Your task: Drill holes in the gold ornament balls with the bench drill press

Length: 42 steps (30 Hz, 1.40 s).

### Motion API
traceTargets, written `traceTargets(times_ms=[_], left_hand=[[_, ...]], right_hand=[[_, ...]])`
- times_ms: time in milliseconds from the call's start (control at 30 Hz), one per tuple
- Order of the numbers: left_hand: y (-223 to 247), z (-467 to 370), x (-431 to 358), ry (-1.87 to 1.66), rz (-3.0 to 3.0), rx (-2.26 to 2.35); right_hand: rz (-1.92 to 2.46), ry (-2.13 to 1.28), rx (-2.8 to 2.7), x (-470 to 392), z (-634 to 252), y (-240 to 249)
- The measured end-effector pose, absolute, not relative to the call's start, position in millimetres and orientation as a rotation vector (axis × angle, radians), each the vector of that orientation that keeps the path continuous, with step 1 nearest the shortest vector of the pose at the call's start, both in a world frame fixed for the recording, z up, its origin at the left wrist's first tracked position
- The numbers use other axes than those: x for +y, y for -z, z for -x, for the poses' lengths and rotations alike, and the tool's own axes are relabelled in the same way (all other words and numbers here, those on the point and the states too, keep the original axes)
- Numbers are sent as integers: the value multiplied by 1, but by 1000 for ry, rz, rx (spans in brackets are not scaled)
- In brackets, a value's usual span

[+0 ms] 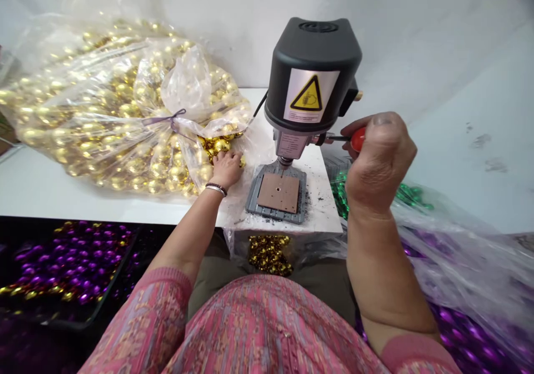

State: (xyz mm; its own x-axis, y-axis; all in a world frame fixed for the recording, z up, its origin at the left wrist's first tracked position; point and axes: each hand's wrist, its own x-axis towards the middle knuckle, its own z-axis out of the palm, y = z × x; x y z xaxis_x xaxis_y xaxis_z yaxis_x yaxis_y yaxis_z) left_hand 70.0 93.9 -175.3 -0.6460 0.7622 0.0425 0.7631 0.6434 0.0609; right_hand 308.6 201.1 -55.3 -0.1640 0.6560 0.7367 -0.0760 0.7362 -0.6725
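My left hand (227, 169) lies at the mouth of a clear plastic bag (187, 79). Its fingers are apart and touch shiny gold balls (220, 144) that spill from the opening; whether any ball sits under the palm is hidden. My right hand (379, 151) is closed around the red knob (357, 139) of a lever on the side of a black bench press (315, 45). Below the press head, a brown square plate (278, 192) with a small central hole lies on the grey base (254, 196). No ball shows on the plate.
A purple tie (167, 119) gathers the bag on the white table (167, 206). Dark crumbs lie around the press base. Gold balls (271, 254) fill a container below the table edge. Purple balls (79, 262) lie in a tray at left; green balls (413, 195) and more purple ones are at right.
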Motion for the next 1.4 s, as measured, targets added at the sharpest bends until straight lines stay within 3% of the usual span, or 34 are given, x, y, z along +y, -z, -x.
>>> traceTargets(times_ms=[133, 200, 267, 433, 533, 633, 1067, 1400], left_hand=[[177, -69, 96, 145, 1417, -2810], [173, -70, 95, 372, 1407, -2810], [168, -74, 91, 832, 1394, -2806], [161, -99, 74, 2460, 1300, -2687], [165, -113, 69, 2838, 1209, -2660], [173, -122, 70, 2778, 1237, -2752], [200, -124, 94, 1906, 1561, -2835], [178, -137, 98, 1214, 1776, -2836]], right_hand=[[478, -712, -1616, 198, -308, 54], [477, -725, -1628, 196, -309, 53], [473, -721, -1639, 196, -310, 54], [464, -687, -1643, 196, -309, 56], [498, -684, -1655, 196, -309, 56], [519, -701, -1667, 196, -310, 56], [506, -721, -1655, 192, -312, 54], [499, -677, -1698, 193, -315, 53]])
